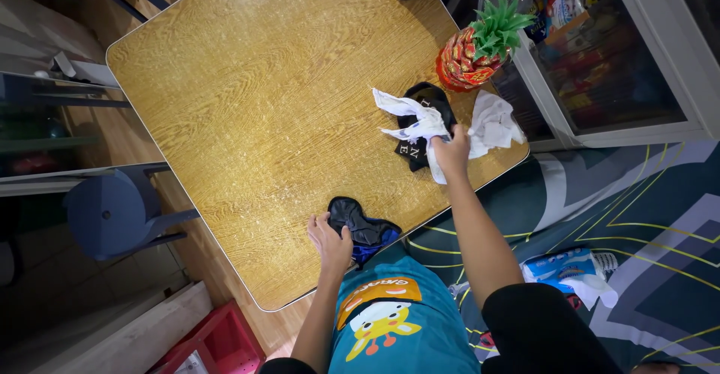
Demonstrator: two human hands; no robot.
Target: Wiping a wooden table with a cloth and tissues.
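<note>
Wood-grain yellow laminate covers the square table [247,111], which is flanked by a dark blue stool [112,213] at its left. A red and gold pineapple ornament [474,48] is set near the far right edge. Beside it, a white cloth [420,123] is gripped by the right hand [451,151], fingers closed on it, above a black garment [420,149]. At the near edge, a dark folded garment [361,228] is pressed by the left hand [330,240], fingers together.

one wooden table [247,111] standing. two hands working: left hand [330,240], right hand [451,151]. two white cloths [411,119] [495,123] lying, two dark garments [360,228] [420,149]. one pineapple ornament [476,48] sitting. one blue stool [112,213]. one red crate [217,344].
</note>
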